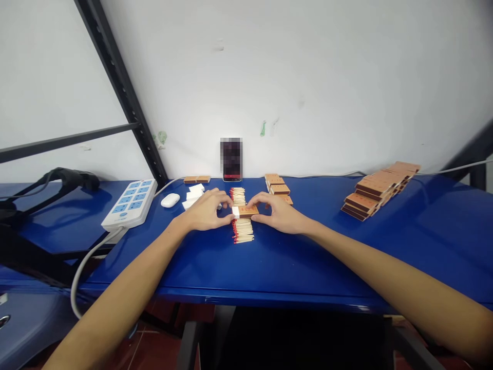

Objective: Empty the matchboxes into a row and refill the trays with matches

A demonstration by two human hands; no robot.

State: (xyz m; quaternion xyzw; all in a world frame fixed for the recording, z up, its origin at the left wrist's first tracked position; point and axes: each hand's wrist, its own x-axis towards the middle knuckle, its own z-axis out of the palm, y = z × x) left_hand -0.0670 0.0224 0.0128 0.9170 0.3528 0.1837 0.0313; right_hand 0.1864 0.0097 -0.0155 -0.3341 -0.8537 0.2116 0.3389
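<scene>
Both my hands meet over a row of loose red-tipped matches (242,231) lying on the blue table (269,267). Between them they hold a small brown matchbox (246,210), its white inner tray poking out on the left. My left hand (208,210) pinches the tray end. My right hand (277,211) grips the brown sleeve end with curled fingers. More matches (238,196) lie just behind the box.
A few brown matchboxes (278,187) are stacked behind my right hand, a long fanned stack (379,189) at the right. White trays (194,194), a white mouse (170,200), a power strip (131,203), a phone (231,159) against the wall and a black metal frame (127,97) sit at left.
</scene>
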